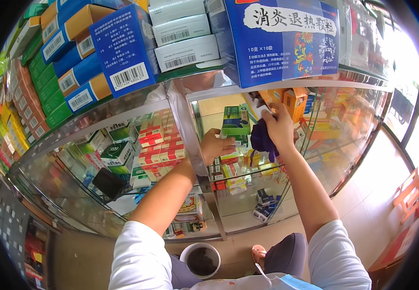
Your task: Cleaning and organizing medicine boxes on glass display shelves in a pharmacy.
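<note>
Both of my hands reach into the right bay of a glass display cabinet. My left hand (216, 145) is at a stack of small green medicine boxes (236, 121), its fingers against the lower part of the stack; whether it grips a box is not clear. My right hand (279, 125) holds a dark purple cloth (263, 139), which hangs below the fingers with a purple cord. The fingertips of that hand also touch an orange and white carton (258, 103). An orange box (295, 103) stands just behind my right hand.
Large blue medicine cartons (278, 43) and white boxes (187, 52) stand on the cabinet top. The left bay holds red and white boxes (162, 145) and a black object (109, 183). Glass shelf edges cross below my hands. A white bucket (200, 260) with dark contents stands by my legs.
</note>
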Demonstrator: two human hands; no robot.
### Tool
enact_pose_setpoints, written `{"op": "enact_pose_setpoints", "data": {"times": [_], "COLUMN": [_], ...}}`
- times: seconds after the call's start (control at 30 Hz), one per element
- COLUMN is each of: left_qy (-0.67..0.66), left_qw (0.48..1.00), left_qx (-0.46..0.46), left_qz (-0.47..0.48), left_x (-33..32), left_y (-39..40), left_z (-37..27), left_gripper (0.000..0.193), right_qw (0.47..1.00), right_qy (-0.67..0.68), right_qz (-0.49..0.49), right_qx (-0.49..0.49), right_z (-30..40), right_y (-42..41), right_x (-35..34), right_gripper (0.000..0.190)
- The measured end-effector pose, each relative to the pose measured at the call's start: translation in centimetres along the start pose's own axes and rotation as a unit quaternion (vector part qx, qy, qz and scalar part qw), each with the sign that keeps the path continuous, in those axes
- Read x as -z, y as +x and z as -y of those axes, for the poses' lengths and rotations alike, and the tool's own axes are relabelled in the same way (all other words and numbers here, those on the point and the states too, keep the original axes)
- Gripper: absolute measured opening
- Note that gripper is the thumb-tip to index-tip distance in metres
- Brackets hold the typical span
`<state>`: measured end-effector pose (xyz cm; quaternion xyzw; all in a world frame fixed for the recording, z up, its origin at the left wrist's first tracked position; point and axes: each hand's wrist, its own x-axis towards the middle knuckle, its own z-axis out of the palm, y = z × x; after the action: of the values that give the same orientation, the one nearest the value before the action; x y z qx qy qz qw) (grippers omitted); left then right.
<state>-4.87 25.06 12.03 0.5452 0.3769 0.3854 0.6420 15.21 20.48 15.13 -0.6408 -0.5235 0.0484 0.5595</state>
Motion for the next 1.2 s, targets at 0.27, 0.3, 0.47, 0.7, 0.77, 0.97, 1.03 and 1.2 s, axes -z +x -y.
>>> {"op": "enact_pose_setpoints", "data": {"times": [0.27,0.3,0.47,0.7,0.77,0.97,1.03,1.2], "left_qy": [-0.084,-0.107,-0.09,-0.132,-0.11,-0.126,-0.141,-0.21], "left_qw": [0.996,0.993,0.984,0.991,0.994,0.991,0.988,0.972], "left_qx": [-0.032,-0.04,-0.085,-0.02,-0.021,-0.012,0.003,-0.044], "left_qz": [-0.007,-0.001,0.131,0.025,-0.004,-0.036,0.063,0.097], "left_x": [0.3,0.6,3.3,0.5,0.9,0.9,1.6,2.6], "left_y": [1.7,2.0,5.0,1.2,0.0,-2.7,-4.4,-7.7], "left_z": [1.3,1.6,4.2,1.5,1.4,1.8,1.2,2.6], "left_gripper": [0.042,0.042,0.029,0.032,0.036,0.058,0.063,0.06], "right_qw": [0.995,0.995,0.998,0.989,0.984,0.957,0.96,0.993], "right_qy": [0.099,0.098,0.032,-0.094,-0.107,-0.26,-0.259,0.0], "right_qz": [-0.021,-0.017,-0.008,0.05,0.056,0.031,0.037,0.023], "right_qx": [-0.01,-0.01,0.049,0.1,0.129,0.127,0.102,0.115], "right_z": [-0.6,-0.6,-0.9,-0.7,-0.9,-0.8,0.2,0.8], "right_y": [-8.1,-9.2,-11.9,-13.1,-12.8,-11.3,-10.9,-13.1], "right_x": [4.3,4.4,5.5,7.2,7.0,6.6,6.5,7.9], "right_gripper": [0.037,0.037,0.034,0.034,0.034,0.038,0.04,0.024]}}
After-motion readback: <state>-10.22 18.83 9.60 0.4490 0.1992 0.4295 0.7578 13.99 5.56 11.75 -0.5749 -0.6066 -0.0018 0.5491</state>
